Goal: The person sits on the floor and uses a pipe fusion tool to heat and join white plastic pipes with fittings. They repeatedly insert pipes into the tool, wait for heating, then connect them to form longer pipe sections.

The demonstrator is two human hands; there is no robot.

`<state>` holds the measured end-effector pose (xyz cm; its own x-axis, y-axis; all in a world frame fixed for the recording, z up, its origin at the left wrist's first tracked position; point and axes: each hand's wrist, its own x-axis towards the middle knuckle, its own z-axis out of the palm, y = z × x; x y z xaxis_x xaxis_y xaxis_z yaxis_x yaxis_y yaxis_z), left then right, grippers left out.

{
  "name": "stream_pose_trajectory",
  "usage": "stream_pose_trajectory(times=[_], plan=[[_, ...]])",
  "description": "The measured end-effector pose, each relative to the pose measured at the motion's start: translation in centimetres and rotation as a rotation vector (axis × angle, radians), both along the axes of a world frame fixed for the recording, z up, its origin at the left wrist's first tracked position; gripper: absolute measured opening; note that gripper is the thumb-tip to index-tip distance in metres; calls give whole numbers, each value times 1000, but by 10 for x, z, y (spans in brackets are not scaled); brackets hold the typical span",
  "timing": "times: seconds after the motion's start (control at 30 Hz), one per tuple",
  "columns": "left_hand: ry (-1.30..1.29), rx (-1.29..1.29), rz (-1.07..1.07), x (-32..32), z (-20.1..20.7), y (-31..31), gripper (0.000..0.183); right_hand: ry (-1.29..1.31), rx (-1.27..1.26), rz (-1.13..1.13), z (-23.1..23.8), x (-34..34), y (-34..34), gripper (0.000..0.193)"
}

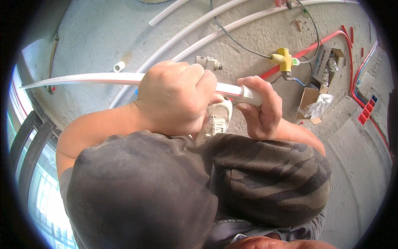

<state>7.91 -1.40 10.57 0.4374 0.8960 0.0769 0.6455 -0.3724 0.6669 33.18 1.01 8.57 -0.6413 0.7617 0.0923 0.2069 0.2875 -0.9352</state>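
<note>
In the head view, my left hand (176, 97) is closed in a fist around a white pipe (103, 78) with a red stripe. The pipe runs across in front of me, above my knees, its long free part reaching out to my left. My right hand (265, 108) is curled, fingers and thumb, around a white fitting (251, 96) at the pipe's right end; the two touch, but I cannot tell how deep the pipe sits in it. Between my hands a short length of pipe shows, and below that, a pale shoe (217, 118).

My dark patterned trousers (269, 182) fill much of the lower part. On the concrete floor (93, 45) beyond the pipe lie more white pipes (207, 19), a small white coupling (119, 67) and, just past my left hand, a pale cylindrical piece with a metal end (208, 63). Farther right are a yellow connector (282, 59) by a grey cable (238, 41), a red pipe (327, 38), and an open cardboard box (320, 68) with a clear plastic bag (318, 106) near it.
</note>
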Motion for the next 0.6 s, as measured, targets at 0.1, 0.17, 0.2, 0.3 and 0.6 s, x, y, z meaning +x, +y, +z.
stream_pose_trajectory(times=[0.1, 0.17, 0.2, 0.3, 0.6], plan=[[9, 9, -14, -1, 1, 0, 29, 16, 12, -7, -1, 0, 0, 48], [17, 34, -6, 0, 0, -1, 29, 47, 16, -21, -3, -2, -1, 48], [19, 50, -5, 0, 0, -1, 29, 45, 14, -22, -3, -1, -2, 48], [-17, 74, -21, 0, -2, 1, 29, 13, 13, 30, -1, 3, 1, 49], [25, 188, -115, 8, 1, -4, 42, 420, -712, -317, 5, -19, 26, 91]])
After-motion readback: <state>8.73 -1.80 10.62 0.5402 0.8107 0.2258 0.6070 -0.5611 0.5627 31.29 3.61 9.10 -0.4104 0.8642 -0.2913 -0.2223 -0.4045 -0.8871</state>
